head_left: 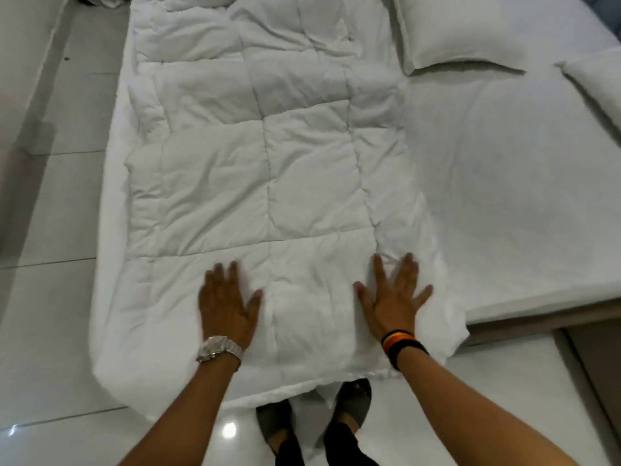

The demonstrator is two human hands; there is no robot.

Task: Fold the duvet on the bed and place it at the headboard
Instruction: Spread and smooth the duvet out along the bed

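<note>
A white quilted duvet lies folded into a long strip along the left side of the bed, its near end hanging slightly over the bed's front edge. My left hand, with a silver watch on the wrist, rests flat and palm down on the near end of the duvet. My right hand, with dark and striped bands on the wrist, presses flat near the duvet's right edge with its fingers spread. Neither hand grips the fabric.
Two white pillows lie at the far right of the bed. Glossy white floor tiles run along the left and front. My feet in dark slippers stand at the bed's front edge. Crumpled white fabric shows at the top left.
</note>
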